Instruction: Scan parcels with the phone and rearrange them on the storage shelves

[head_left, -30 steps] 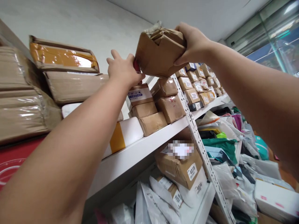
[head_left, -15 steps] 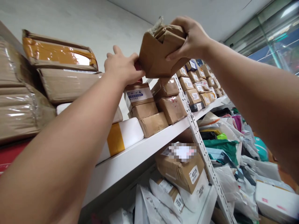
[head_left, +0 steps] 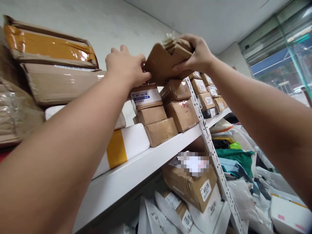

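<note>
High above the shelf, my right hand (head_left: 195, 53) grips a brown cardboard box (head_left: 165, 63) by its right end. The box is tilted, with creased flaps and clear tape at its top. My left hand (head_left: 128, 66) is raised beside the box's left edge, fingers spread and thumb apart. Whether it touches the box or something dark behind its fingers, I cannot tell. Beneath the hands stand stacked small cartons: one with a white and blue printed label (head_left: 146, 96) and a plain one with red marks (head_left: 182, 113).
A white shelf board (head_left: 136, 175) meets a perforated upright (head_left: 209, 139). Large taped cartons (head_left: 60, 81) and a white parcel with a yellow band (head_left: 134, 139) sit to the left. Below are a box labelled 4039 (head_left: 190, 182) and mailer bags. More bagged parcels (head_left: 241, 159) lie at right.
The held box has come down closer to the stacked cartons, still in my right hand. My left hand stays beside it. The view has shifted slightly.
</note>
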`<state>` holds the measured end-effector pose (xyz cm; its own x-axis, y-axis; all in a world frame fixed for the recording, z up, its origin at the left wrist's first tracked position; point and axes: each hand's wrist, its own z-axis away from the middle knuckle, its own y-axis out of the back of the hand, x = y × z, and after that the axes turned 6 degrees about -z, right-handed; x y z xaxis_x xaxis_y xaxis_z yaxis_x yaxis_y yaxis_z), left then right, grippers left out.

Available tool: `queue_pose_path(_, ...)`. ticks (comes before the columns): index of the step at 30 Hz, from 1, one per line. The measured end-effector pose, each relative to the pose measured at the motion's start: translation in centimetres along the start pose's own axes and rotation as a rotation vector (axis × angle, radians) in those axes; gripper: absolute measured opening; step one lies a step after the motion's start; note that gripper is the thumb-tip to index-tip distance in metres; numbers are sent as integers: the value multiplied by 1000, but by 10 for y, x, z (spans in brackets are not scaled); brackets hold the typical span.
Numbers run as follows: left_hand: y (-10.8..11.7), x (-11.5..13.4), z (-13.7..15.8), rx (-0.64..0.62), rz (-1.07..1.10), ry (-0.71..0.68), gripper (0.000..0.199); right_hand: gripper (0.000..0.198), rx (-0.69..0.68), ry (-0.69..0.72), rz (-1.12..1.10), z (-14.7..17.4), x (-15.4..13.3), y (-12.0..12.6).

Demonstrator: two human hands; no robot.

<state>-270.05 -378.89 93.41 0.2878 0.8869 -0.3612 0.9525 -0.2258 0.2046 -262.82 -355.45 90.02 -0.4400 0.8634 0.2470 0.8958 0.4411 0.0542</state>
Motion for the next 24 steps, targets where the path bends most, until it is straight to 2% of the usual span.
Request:
queue_pose_path(3,-10,-1,-8,-28,-123,-33,62,75,-35,-25,128,4,9,-16)
queue_pose_path(5,-26,-10,-25,15,-82,-93,67,76,-70,-37,213,1,11,-22)
queue_pose_path(7,-50,-25,-49,179,171,-124,57,78,-130,-43,241,-3,10,-25)
queue_pose_path(9,-75,-39,-73,387,548,-92,36,75,-174,-61,225,-7,8,-26)
queue_pose_path(10,-86,-44,-83,450,701,-65,28,74,-190,-80,223,-8,6,-26)
queue_pose_path(11,-94,-48,-90,487,811,-41,23,74,-203,-101,225,-8,4,-25)
queue_pose_path(13,-104,-51,-98,500,896,-33,21,75,-218,-141,247,-7,-2,-25)
queue_pose_path(16,-104,-47,-95,525,860,-48,26,75,-237,-187,292,-3,-11,-27)
queue_pose_path(18,-100,-44,-89,507,747,-33,33,75,-236,-212,317,-3,-16,-28)
queue_pose_path(21,-88,-38,-73,421,429,-31,72,84,-228,-218,317,-1,-18,-29)
queue_pose_path(24,-60,-29,-41,366,89,-164,99,85,-102,-151,265,18,-23,-31)
